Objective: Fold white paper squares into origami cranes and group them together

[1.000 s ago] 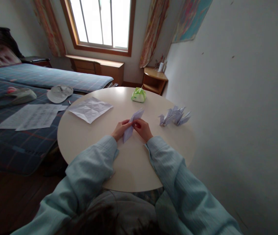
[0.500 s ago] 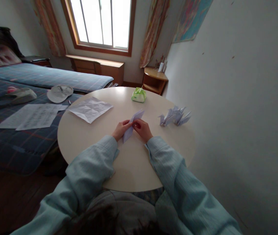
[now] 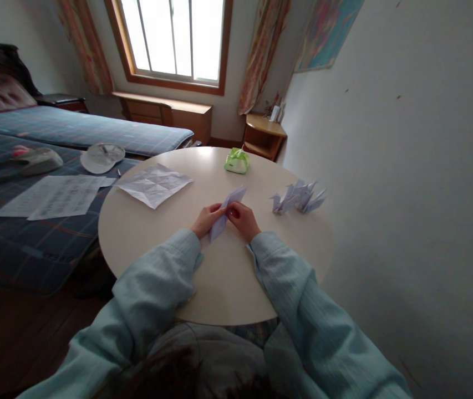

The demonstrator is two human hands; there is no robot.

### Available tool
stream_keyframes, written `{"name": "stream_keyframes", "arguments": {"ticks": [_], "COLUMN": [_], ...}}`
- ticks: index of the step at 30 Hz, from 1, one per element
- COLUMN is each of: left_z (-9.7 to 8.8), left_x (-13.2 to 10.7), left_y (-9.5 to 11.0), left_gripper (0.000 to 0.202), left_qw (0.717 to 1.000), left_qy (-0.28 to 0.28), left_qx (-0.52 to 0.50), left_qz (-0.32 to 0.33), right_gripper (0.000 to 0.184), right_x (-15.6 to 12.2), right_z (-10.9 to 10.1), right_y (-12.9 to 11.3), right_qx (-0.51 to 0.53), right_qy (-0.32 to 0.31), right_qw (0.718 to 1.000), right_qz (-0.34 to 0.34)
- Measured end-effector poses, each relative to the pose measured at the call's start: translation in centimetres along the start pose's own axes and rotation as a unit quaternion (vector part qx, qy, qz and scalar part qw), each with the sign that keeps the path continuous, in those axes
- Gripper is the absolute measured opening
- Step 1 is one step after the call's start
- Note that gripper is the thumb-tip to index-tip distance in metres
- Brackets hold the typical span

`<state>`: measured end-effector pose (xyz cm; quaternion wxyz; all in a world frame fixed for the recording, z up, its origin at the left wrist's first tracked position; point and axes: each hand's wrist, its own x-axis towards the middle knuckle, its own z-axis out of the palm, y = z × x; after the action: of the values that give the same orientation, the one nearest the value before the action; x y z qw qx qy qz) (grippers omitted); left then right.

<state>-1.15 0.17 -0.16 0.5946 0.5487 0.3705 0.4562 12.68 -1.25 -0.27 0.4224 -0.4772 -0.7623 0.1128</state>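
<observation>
A narrow piece of folded white paper (image 3: 218, 228) is held slantwise over the table, between my two hands. My left hand (image 3: 207, 219) grips it from the left, thumb on top. From the right, the fingers of my right hand (image 3: 242, 220) pinch its edge near the middle. Part of the paper is hidden behind the fingers. To the right stand several folded paper cranes (image 3: 298, 197), close together. On the left lies an unfolded, creased sheet of paper (image 3: 155, 185).
The round white table (image 3: 228, 299) carries a green tissue pack (image 3: 237, 160) at its far side. Left of it, a bed (image 3: 7, 244) holds printed sheets (image 3: 59, 197) and a white cap (image 3: 102, 158). A wall (image 3: 411, 194) rises on the right.
</observation>
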Motion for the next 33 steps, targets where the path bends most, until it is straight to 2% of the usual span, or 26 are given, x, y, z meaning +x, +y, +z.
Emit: {"name": "stream_keyframes", "arguments": {"ticks": [9,16,26,33], "left_z": [0.01,-0.13,-0.17,-0.16], "left_x": [-0.04,0.02,0.32,0.19], "left_y": [0.16,-0.02,-0.43,-0.36], "left_gripper": [0.044,0.047,0.046,0.047], "left_qw": [1.000,1.000,1.000,0.999], "left_qy": [0.003,0.018,0.019,0.027], "left_qx": [-0.002,-0.006,-0.015,-0.010], "left_qz": [-0.007,-0.014,0.011,0.017], "right_gripper": [0.008,0.017,0.018,0.023], "right_x": [0.06,0.05,0.04,0.07], "right_z": [0.15,0.06,-0.02,-0.23], "right_y": [0.08,0.08,0.02,-0.18], "right_qx": [-0.017,-0.034,-0.024,-0.071], "right_qy": [0.001,0.019,0.024,0.024], "right_qw": [0.999,0.996,0.997,0.994], "right_qz": [0.044,0.080,0.068,0.080]}}
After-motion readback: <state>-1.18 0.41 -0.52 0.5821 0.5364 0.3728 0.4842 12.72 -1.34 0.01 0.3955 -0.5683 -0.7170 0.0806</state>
